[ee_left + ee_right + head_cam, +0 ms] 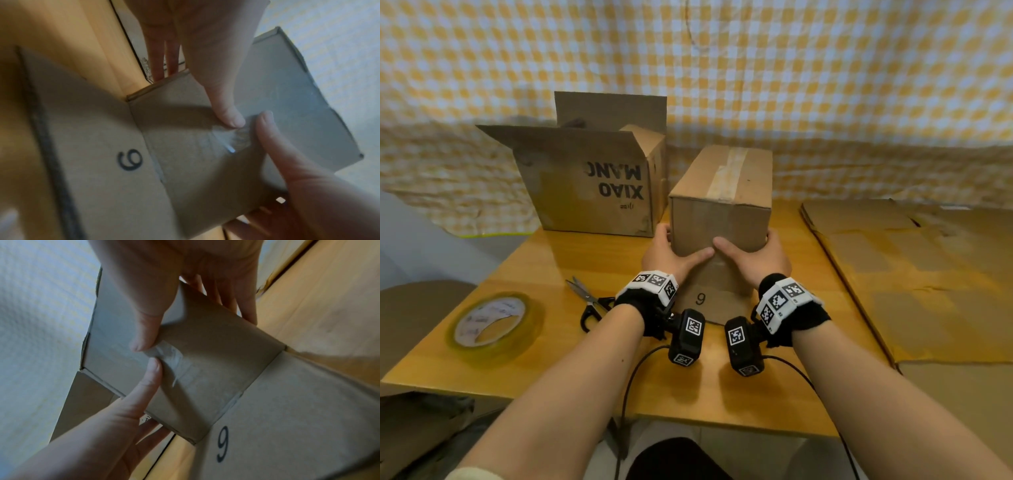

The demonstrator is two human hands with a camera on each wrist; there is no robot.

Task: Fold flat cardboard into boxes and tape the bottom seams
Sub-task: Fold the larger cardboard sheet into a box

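Observation:
A small brown box [722, 192] stands on the wooden table [571, 359], a strip of clear tape [727, 173] running along its top seam. My left hand [674, 248] grips its near left corner and my right hand [750, 250] its near right corner. Fingers lie along the sides. Both thumbs press the near face, the left thumb [226, 112] and the right thumb [144, 331] almost meeting over the tape's end [170, 353]. A flap marked 9 [705, 301] lies flat on the table toward me.
A roll of clear tape [494, 323] and black-handled scissors [589, 301] lie left of my arms. A bigger open box printed XIAO MANG [592, 185] stands at the back left. Flat cardboard sheets [911, 274] cover the right side.

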